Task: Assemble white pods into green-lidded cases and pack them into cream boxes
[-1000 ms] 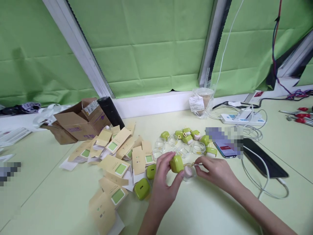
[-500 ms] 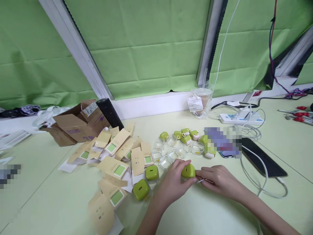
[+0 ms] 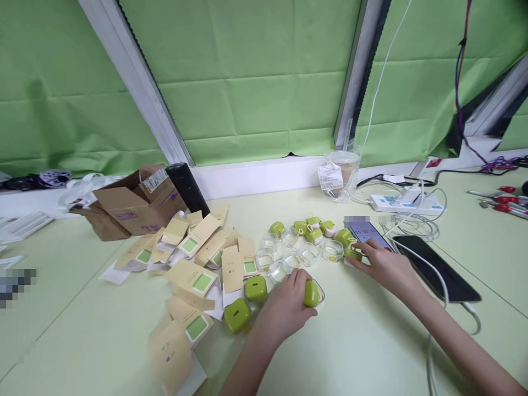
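In the head view my left hand (image 3: 291, 302) is wrapped round a glossy green earbud case (image 3: 311, 293), which has a clear plastic piece at its right side. My right hand (image 3: 383, 265) reaches to the right end of a group of small green cases (image 3: 315, 235), some with a loop and a pale cap. Its thumb and forefinger are closed on a thin metal tool, whose exact kind is too small to tell, by a green case (image 3: 343, 237). Several clear plastic shells (image 3: 308, 254) lie between my hands and that group. Two larger green cases (image 3: 237, 315) sit left of my left hand.
Open cardboard sleeves (image 3: 193, 278) are heaped at left, before a brown box (image 3: 136, 206) and a black cylinder (image 3: 187, 188). Right are a lit phone (image 3: 367, 232), a dark phone (image 3: 439, 269), a power strip (image 3: 406, 203) and loose cables. A bagged cup (image 3: 340, 173) stands behind.
My right hand has left the green case in my left hand and moved right and away to the small green cases. My left hand still holds its case, now turned slightly.
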Demonstrator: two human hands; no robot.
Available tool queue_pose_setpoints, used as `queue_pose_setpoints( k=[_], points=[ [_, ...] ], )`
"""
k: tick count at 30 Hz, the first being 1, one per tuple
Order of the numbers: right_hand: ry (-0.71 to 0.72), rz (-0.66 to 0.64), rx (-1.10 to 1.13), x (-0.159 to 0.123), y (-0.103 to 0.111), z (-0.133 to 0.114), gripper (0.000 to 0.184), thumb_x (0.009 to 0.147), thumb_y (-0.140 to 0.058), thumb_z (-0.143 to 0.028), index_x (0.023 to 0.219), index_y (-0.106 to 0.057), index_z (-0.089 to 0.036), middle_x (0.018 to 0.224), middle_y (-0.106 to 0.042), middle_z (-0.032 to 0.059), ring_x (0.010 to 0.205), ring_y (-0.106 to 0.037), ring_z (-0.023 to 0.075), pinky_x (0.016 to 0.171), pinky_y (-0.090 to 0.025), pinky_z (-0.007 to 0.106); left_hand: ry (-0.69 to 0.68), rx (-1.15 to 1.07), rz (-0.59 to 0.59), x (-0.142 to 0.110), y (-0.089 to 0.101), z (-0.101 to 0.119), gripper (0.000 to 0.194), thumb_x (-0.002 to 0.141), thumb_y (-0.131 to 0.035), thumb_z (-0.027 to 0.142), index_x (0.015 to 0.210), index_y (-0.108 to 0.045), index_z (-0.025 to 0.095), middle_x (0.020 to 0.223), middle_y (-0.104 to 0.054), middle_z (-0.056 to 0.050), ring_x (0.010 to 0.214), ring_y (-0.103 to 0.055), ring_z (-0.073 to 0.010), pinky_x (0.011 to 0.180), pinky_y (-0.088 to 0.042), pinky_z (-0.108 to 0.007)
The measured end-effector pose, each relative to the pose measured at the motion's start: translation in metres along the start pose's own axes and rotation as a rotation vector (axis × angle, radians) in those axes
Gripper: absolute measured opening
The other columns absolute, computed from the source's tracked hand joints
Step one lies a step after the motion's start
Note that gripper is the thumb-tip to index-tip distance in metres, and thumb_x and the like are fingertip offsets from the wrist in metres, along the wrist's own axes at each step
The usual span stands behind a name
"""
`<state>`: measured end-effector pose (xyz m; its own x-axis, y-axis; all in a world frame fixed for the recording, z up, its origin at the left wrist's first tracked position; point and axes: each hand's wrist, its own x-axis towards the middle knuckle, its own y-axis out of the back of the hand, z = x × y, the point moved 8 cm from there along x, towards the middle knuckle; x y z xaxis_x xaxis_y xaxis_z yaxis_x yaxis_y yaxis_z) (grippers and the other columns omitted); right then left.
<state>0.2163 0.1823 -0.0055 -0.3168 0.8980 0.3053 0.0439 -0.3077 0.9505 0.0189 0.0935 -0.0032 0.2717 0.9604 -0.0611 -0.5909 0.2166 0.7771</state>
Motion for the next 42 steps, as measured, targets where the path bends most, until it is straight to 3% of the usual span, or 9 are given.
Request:
queue_pose_setpoints(
  k=[9,14,19,24,29,33,37,40,42],
  points=[
    [0.038,-0.016,-0.011,-0.005,-0.009,-0.002,0.041,0.083,-0.048,-0.055,0.1,-0.063,-0.022,0.082,-0.072,0.0054,0.055,-0.065,0.0217,0.039,-0.018,0.024,0.132,0.126,-0.003,0.007,0.001,0.013,0.044,0.071,-0.07,0.039,0.104,-0.051,0.018,0.106,-0.06,-0.01,0.097,-0.057,-0.0295,0.074,-0.044,-0.036],
    [0.052,-0.02,-0.009,-0.007,-0.01,-0.003,0.04,0.085,-0.045,-0.053,0.101,-0.063,-0.022,0.091,-0.071,0.0056,0.057,-0.066,0.0211,0.038,-0.018,0.024,0.238,0.178,0.0,0.013,-0.009,0.011,0.054,0.064,-0.078,0.03,0.107,-0.052,0.01,0.108,-0.06,-0.016,0.097,-0.058,-0.0329,0.077,-0.045,-0.038],
    [0.065,-0.018,0.009,-0.01,-0.013,-0.005,0.038,0.083,-0.051,-0.052,0.104,-0.062,-0.022,0.098,-0.07,0.0059,0.058,-0.066,0.0216,0.038,-0.02,0.024,0.195,0.199,0.034,0.016,-0.021,0.018,0.049,0.076,-0.065,0.025,0.119,-0.05,0.01,0.116,-0.056,-0.017,0.108,-0.05,-0.0337,0.089,-0.041,-0.043],
    [0.095,-0.025,0.048,-0.014,-0.015,-0.008,0.037,0.08,-0.056,-0.046,0.107,-0.058,-0.02,0.1,-0.071,0.0073,0.06,-0.068,0.0228,0.038,-0.026,0.024,0.133,0.165,0.032,-0.004,-0.021,0.016,0.061,0.078,-0.053,0.02,0.136,-0.038,0.009,0.124,-0.053,-0.016,0.115,-0.042,-0.0331,0.099,-0.034,-0.044],
    [0.11,-0.022,0.14,-0.025,0.001,-0.012,0.022,0.081,-0.055,-0.039,0.096,-0.058,-0.023,0.093,-0.072,0.0021,0.056,-0.068,0.0192,0.038,-0.029,0.023,0.168,0.168,0.013,-0.033,-0.003,-0.006,0.082,0.069,-0.051,0.012,0.146,-0.021,0.01,0.123,-0.054,-0.017,0.112,-0.041,-0.0343,0.098,-0.031,-0.046],
    [0.106,-0.01,0.289,-0.035,0.018,-0.02,0.018,0.081,-0.057,-0.041,0.089,-0.059,-0.025,0.083,-0.072,-0.0015,0.056,-0.067,0.0169,0.042,-0.037,0.023,0.182,0.193,0.007,-0.039,0.006,-0.016,0.081,0.066,-0.047,0.007,0.144,-0.027,0.012,0.126,-0.052,-0.016,0.119,-0.038,-0.034,0.104,-0.024,-0.046],
    [0.139,-0.062,0.518,-0.036,0.033,-0.04,0.015,0.08,-0.059,-0.039,0.085,-0.06,-0.025,0.085,-0.072,-0.0012,0.054,-0.064,0.0141,0.048,-0.045,0.024,0.124,-0.095,0.089,-0.036,0.009,-0.002,0.091,0.064,-0.067,0.021,0.145,-0.025,0.019,0.143,-0.038,-0.012,0.13,-0.026,-0.035,0.108,-0.017,-0.047],
    [0.169,-0.073,0.749,-0.031,0.051,-0.059,0.014,0.081,-0.06,-0.038,0.085,-0.062,-0.025,0.084,-0.07,-0.0002,0.058,-0.061,0.013,0.052,-0.046,0.023,0.166,-0.569,0.214,-0.029,0.005,0.005,0.089,0.072,-0.067,0.043,0.145,-0.018,0.023,0.135,-0.044,-0.015,0.113,-0.046,-0.0299,0.095,-0.036,-0.044],
    [0.173,-0.068,0.887,-0.025,0.061,-0.069,0.015,0.083,-0.058,-0.037,0.088,-0.062,-0.024,0.083,-0.068,0.0008,0.056,-0.056,0.0122,0.049,-0.044,0.023,0.162,-0.899,0.231,-0.018,-0.003,0.012,0.071,0.079,-0.06,0.046,0.138,-0.031,0.019,0.117,-0.055,-0.015,0.091,-0.055,-0.0231,0.08,-0.044,-0.037]
  ],
)
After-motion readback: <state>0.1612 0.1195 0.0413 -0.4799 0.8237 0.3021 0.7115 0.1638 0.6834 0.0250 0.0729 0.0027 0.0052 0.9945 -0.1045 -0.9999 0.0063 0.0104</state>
